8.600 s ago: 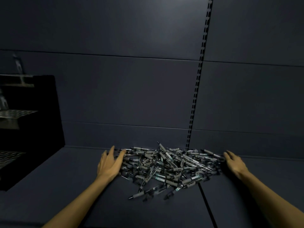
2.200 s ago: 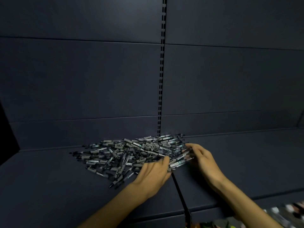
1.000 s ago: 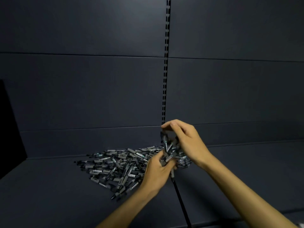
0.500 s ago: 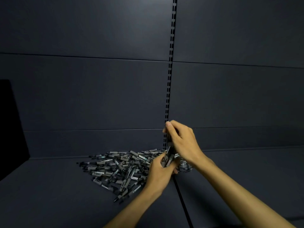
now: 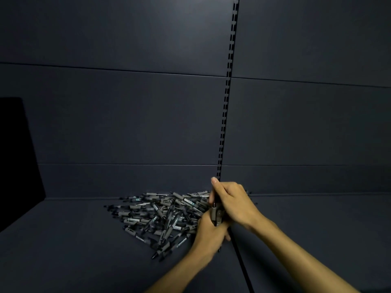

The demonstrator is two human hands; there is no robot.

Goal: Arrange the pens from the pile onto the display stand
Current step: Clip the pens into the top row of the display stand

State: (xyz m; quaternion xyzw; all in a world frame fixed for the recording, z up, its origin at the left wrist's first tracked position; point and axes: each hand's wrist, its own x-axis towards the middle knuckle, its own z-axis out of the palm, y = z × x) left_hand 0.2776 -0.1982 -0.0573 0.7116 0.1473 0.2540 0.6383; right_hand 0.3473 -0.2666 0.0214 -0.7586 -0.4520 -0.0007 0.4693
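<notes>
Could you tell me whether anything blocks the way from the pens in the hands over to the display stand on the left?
Nothing visible does. Both hands, left and right, grip a bundle of pens at the pile's right edge. The pile lies between them and the dark stand, but low on the shelf.

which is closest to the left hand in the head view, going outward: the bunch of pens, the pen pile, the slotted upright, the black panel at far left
1. Bunch of pens: gripped in the left hand itself.
2. Pen pile: just to its left on the shelf.
3. Slotted upright: behind and above, on the back wall.
4. Black panel: far left edge.
</notes>
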